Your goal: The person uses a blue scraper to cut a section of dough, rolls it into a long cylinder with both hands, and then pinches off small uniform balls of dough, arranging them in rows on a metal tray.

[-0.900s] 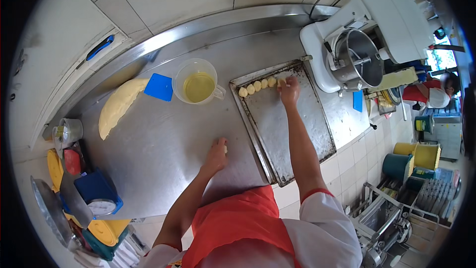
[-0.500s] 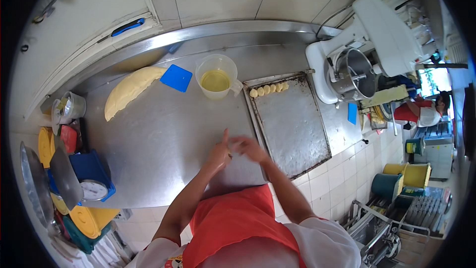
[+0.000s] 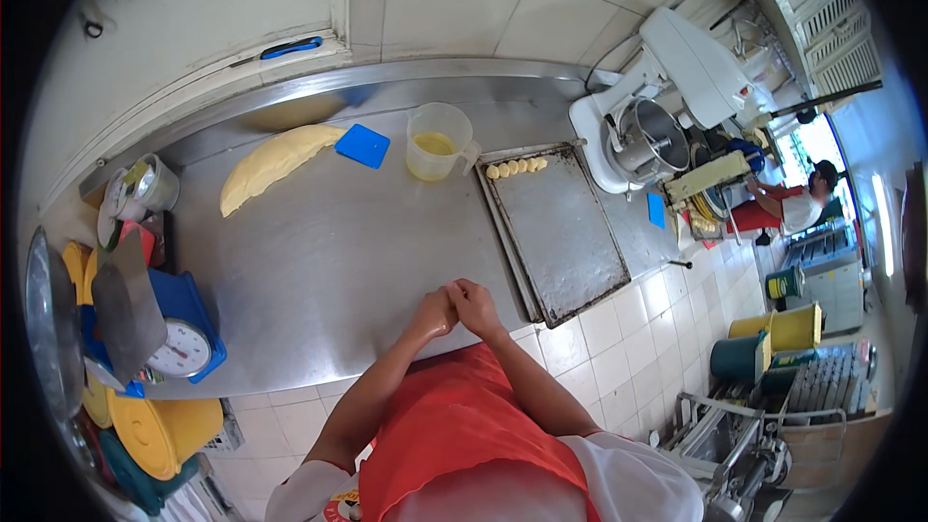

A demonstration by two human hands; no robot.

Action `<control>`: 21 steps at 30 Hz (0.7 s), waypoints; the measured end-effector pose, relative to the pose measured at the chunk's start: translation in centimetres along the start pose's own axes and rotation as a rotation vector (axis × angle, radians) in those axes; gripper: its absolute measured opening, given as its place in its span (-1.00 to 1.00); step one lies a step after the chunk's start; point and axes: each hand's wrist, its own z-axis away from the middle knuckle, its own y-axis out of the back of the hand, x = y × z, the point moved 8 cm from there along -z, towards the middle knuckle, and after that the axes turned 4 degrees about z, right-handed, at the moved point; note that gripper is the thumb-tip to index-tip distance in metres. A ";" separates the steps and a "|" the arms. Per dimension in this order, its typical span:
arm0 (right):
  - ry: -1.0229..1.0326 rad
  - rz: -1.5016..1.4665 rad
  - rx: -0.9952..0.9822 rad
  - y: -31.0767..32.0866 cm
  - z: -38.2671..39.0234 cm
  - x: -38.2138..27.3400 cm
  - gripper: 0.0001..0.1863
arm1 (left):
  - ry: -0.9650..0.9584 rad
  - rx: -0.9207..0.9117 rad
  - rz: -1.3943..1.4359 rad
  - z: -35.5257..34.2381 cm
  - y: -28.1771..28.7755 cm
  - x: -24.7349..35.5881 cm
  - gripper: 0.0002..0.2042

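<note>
At the front edge of the steel worktable, my left hand [image 3: 436,313] and my right hand [image 3: 475,306] are closed and pressed together. What lies between them, if anything, is hidden. To their right is a worn metal baking tray [image 3: 565,232] with a row of small dough pieces [image 3: 515,168] along its far left edge. A clear plastic jug [image 3: 440,126] holding yellowish liquid stands beyond my hands. Left of the jug, a blue dough scraper [image 3: 363,146] overlaps the end of a long pale slab of dough [image 3: 275,168].
A white stand mixer [image 3: 691,68] with a steel bowl occupies the far right, beside another blue scraper [image 3: 656,211]. A dial scale [image 3: 181,348] sits at the left end, near a yellow bucket [image 3: 174,430]. A co-worker [image 3: 797,208] stands farther off at the right.
My hands were slightly apart and blurred, the left with a finger pointing up; now they have come together, closed. The view has shifted a little.
</note>
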 end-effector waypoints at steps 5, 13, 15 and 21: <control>-0.095 -0.135 -0.095 0.9 -2.1 3.3 -0.74 | -0.139 0.084 0.128 0.8 1.3 2.4 -0.58; 0.119 -0.171 -0.091 1.9 -4.1 -3.0 -0.73 | 0.241 -0.014 0.934 -0.2 1.1 2.2 -0.38; 0.468 0.090 0.168 4.4 -3.5 -5.6 -0.73 | 0.164 0.189 0.925 -1.0 0.9 4.1 -0.42; 0.344 0.131 0.156 8.8 -4.0 -3.5 -0.76 | 0.432 0.253 1.141 -1.8 -2.7 8.6 -0.44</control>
